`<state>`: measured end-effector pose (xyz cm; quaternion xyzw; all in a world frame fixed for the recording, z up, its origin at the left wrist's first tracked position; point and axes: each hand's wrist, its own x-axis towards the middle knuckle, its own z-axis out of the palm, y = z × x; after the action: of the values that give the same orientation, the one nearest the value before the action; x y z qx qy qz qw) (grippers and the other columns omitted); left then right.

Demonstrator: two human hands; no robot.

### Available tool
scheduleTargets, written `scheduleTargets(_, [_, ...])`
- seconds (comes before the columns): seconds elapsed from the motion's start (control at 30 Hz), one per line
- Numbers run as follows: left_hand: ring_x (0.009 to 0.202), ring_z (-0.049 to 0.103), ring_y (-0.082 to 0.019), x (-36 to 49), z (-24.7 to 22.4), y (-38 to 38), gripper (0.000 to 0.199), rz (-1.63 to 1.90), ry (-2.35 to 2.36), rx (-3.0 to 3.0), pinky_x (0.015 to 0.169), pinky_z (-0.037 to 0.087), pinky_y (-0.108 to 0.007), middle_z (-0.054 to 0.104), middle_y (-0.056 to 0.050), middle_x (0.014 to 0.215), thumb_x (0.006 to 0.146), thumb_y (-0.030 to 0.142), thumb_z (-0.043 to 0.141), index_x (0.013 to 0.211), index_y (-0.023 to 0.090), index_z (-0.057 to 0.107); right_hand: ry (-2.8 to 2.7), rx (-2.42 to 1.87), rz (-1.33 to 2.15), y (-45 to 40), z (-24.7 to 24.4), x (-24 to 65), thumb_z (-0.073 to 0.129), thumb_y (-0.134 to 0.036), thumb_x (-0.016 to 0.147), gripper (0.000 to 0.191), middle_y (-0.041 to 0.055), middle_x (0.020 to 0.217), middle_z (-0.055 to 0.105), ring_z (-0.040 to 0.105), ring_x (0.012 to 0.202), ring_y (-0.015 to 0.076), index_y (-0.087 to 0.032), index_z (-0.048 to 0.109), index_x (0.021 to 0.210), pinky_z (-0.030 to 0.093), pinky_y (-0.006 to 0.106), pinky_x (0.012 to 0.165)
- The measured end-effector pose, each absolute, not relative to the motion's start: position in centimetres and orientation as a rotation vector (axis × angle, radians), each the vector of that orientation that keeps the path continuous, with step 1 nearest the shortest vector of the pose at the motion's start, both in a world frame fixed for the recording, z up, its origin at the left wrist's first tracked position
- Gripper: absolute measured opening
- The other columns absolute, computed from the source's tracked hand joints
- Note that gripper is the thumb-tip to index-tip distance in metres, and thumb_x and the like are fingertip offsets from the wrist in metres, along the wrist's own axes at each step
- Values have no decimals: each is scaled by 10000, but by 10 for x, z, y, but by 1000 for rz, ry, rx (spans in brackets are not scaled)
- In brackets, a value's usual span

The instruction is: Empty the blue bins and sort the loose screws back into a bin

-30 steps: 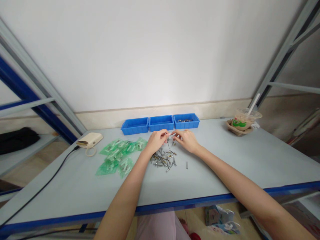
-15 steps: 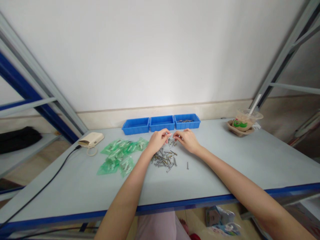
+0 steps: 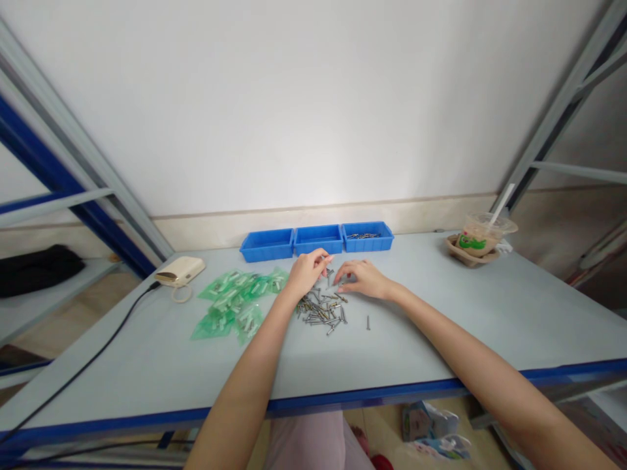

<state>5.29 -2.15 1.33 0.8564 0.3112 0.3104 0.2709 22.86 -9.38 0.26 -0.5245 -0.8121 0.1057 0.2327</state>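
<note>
A loose pile of small metal screws (image 3: pixel 323 310) lies on the pale grey table (image 3: pixel 441 326), a little beyond its middle. The screws lie flat and point every way, so the pile has no single long axis; it spreads slightly wider left to right. One stray screw (image 3: pixel 368 322) lies apart at the pile's 3 o'clock, its length running roughly toward and away from the person.

The left hand (image 3: pixel 306 271) is at the pile's 11 o'clock, fingers curled with the tips pinched together; something tiny seems held there, but it is too small to name. The right hand (image 3: pixel 361 277) is at the pile's 1 o'clock, palm down, fingers loosely bent over the far edge of the screws; whether it grips one cannot be told.

At the pile's 9 o'clock lies a heap of green plastic bags (image 3: pixel 235 300), just beside the left wrist. At 12 o'clock, near the wall, three blue bins (image 3: pixel 316 239) stand side by side in a row; the right one holds some screws. A cream-coloured device (image 3: pixel 179 272) with a black cable (image 3: pixel 98 356) sits at 10 o'clock, beyond the bags. A drink cup (image 3: pixel 482 235) with a straw stands in a tray well apart at 2 o'clock. Nothing lies between the hands and the pile.
</note>
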Motion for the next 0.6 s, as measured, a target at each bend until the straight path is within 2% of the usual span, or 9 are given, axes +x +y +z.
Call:
scheduleTargets(0.13, [455, 514, -104, 53, 12, -20, 337, 825, 840, 2324, 504, 366, -210, 591, 20, 542, 859, 447, 411, 761, 165, 569, -2276, -1506, 238, -92, -4, 227, 597, -285, 811, 104, 27, 956, 646, 553, 941, 180, -228, 668, 861, 292, 296, 779])
scheduleTargets(0.27, [456, 513, -104, 53, 11, -20, 326, 819, 850, 2340, 507, 360, -207, 590, 22, 534, 858, 434, 421, 741, 167, 565, -2241, -1506, 157, -92, -6, 227, 604, -302, 812, 111, 24, 944, 642, 547, 920, 177, -230, 652, 881, 293, 296, 775])
scheduleTargets(0.47, [466, 514, -103, 51, 12, -20, 324, 824, 854, 2367, 513, 358, -205, 589, 25, 538, 866, 423, 409, 740, 171, 567, -2258, -1460, 5, -94, -8, 223, 576, -334, 836, 211, 25, 1131, 574, 472, 1030, 197, -307, 632, 1038, 289, 308, 795])
scheduleTargets(0.6, [475, 516, -106, 51, 13, -22, 322, 801, 886, 2383, 525, 363, -208, 590, 22, 538, 864, 415, 410, 728, 171, 571, -2312, -1444, -23, -93, -11, 215, 589, -287, 832, 110, 24, 1032, 611, 480, 982, 187, -267, 677, 894, 264, 310, 782])
